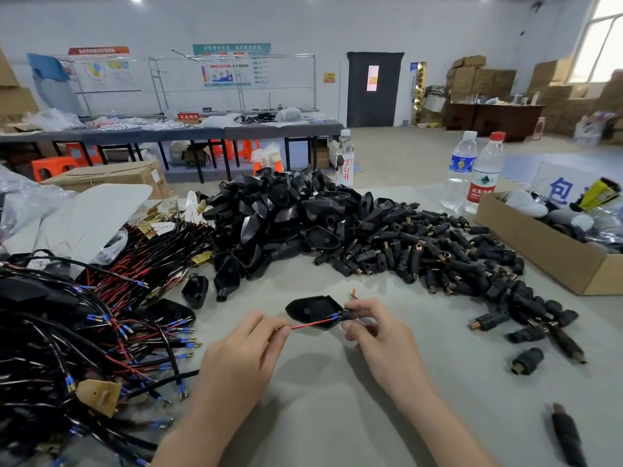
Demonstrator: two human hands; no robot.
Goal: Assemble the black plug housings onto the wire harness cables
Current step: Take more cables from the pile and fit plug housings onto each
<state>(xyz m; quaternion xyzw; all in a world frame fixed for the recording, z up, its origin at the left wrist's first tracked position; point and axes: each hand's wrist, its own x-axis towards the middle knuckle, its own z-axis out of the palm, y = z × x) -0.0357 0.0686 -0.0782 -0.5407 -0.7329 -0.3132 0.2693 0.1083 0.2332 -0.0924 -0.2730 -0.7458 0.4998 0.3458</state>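
Note:
A black plug housing (312,311) is held just above the grey table near its middle. My right hand (377,332) grips its narrow neck end, fingers curled round it. My left hand (249,345) pinches a thin red wire (310,324) that runs across the open shell to a blue terminal at the neck. A big pile of black housings (286,220) lies behind. A spread of small black barrel plugs (438,257) lies to the right. Black and red wire harnesses (101,318) with blue terminals cover the left.
A cardboard box (553,254) of bagged parts sits at the right edge. Three water bottles (472,173) stand at the back. Loose plugs (527,360) lie at the right front. A plastic bag and white sheet (87,214) are at back left.

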